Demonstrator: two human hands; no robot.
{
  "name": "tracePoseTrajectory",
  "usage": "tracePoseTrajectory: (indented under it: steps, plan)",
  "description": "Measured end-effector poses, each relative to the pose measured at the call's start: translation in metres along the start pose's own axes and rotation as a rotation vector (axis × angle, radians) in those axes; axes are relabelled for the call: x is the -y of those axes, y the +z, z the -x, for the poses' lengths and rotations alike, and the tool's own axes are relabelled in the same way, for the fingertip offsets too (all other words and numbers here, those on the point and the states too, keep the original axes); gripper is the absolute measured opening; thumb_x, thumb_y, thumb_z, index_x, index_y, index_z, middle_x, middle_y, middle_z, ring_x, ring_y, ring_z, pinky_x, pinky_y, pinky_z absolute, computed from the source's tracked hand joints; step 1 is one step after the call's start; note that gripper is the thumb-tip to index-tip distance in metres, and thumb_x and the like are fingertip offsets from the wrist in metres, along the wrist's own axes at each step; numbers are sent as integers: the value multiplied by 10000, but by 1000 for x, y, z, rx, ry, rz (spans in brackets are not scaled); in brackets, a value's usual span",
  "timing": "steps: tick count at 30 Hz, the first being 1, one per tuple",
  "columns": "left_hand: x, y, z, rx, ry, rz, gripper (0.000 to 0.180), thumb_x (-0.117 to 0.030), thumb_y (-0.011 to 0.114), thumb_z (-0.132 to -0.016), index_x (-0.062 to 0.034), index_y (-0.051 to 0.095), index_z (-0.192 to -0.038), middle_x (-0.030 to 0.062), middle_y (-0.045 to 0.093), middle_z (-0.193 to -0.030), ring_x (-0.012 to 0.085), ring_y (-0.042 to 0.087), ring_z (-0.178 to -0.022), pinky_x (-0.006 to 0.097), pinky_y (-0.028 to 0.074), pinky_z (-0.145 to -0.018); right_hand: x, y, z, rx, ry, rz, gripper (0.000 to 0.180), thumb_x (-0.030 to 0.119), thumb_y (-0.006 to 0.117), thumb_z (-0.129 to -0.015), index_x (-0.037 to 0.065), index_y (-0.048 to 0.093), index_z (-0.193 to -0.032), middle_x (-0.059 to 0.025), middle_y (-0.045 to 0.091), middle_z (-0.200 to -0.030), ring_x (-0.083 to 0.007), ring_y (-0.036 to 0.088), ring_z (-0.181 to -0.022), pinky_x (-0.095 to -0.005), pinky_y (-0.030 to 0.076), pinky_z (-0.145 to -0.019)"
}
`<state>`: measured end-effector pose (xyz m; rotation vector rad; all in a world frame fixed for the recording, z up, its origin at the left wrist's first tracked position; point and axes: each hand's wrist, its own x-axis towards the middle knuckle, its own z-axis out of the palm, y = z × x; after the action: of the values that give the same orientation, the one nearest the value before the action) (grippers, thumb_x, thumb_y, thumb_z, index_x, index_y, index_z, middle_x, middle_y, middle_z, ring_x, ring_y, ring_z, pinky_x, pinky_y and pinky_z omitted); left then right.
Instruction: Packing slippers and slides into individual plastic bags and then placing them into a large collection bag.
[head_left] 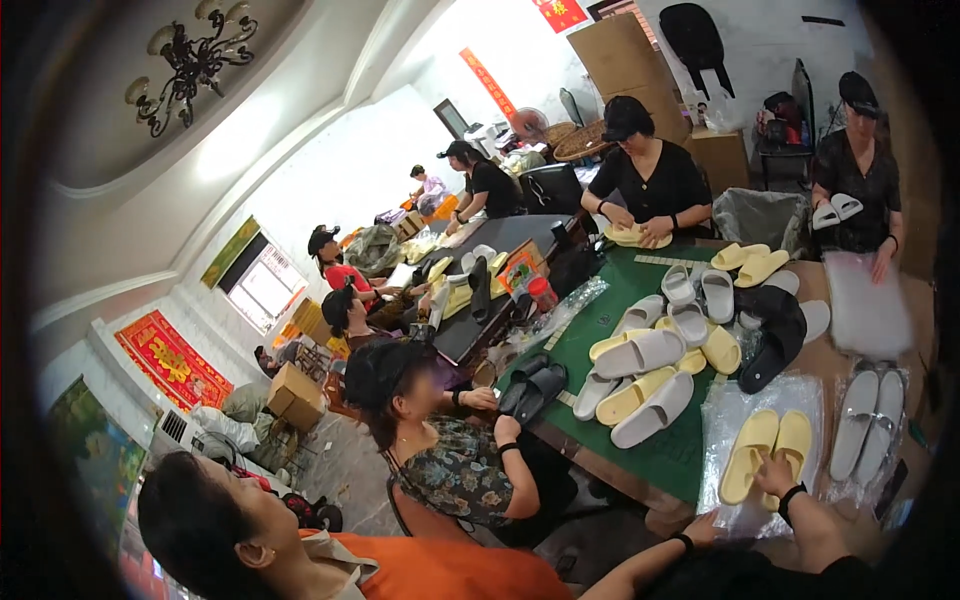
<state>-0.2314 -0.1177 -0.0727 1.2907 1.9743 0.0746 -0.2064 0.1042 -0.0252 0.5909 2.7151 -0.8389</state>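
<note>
A pair of pale yellow slippers (752, 445) lies side by side on a stack of clear plastic bags (716, 425) at the table's near right. My right hand (778, 474) is closed on the heel ends of these slippers, its fingers reaching onto the footbeds. To its left, my left hand (704, 529) rests at the near edge of the bags, with its fingers stretched out and no slipper in it. Just right of the bags, a pair of grey slippers (868, 425) lies in clear plastic.
A heap of grey, yellow and black slippers (645, 352) covers much of the green mat (595, 320). Co-workers sit around the table; one at left handles black slippers (533, 388). At far right another person touches a stack of clear bags (866, 305). An orange-clad person (450, 570) is close on my left.
</note>
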Motion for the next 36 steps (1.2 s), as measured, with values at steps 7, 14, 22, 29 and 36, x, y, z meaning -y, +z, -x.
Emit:
tracePoseTrajectory:
  steps: [7, 14, 22, 29, 36]
  plan:
    - [-11, -7, 12, 22, 7, -7, 425, -212, 358, -879, -164, 421, -1296, 258, 155, -1411, 365, 161, -1321, 435, 155, -1071, -28, 29, -22, -46, 127, -183, 603, 334, 594, -743, 37, 409, -1235, -312, 348, -1256, -447, 321, -1199, -448, 326, -974]
    - [13, -16, 13, -435, 195, 92, 340, -109, 529, -787, -41, 527, -1120, 236, 495, -1124, 375, 466, -1050, 442, 377, -901, -7, 8, -2, -149, 110, -302, 526, 282, 582, -763, -23, 432, -1164, -302, 403, -1209, -414, 399, -1130, -421, 339, -961]
    - [-12, -80, 19, -573, 459, 158, 242, -47, 505, -787, 7, 576, -1012, 187, 592, -990, 352, 553, -892, 402, 446, -805, 27, -52, 23, -629, -202, -370, 300, 230, 590, -722, -5, 523, -896, -233, 512, -945, -415, 464, -941, -470, 388, -811]
    - [-50, -165, 38, -617, 439, 128, 231, -37, 512, -769, 29, 590, -976, 224, 598, -901, 398, 547, -871, 444, 432, -768, 118, -159, 37, -888, -489, -352, 299, 200, 577, -754, -16, 525, -954, -215, 492, -927, -386, 504, -849, -434, 424, -726]
    - [-93, -167, 53, -523, 399, 88, 337, -167, 474, -865, -70, 487, -1187, 135, 448, -1227, 358, 500, -1044, 412, 418, -861, 146, -176, 77, -811, -507, -605, 311, 235, 509, -853, -31, 504, -1016, -177, 468, -961, -339, 494, -899, -377, 406, -781]
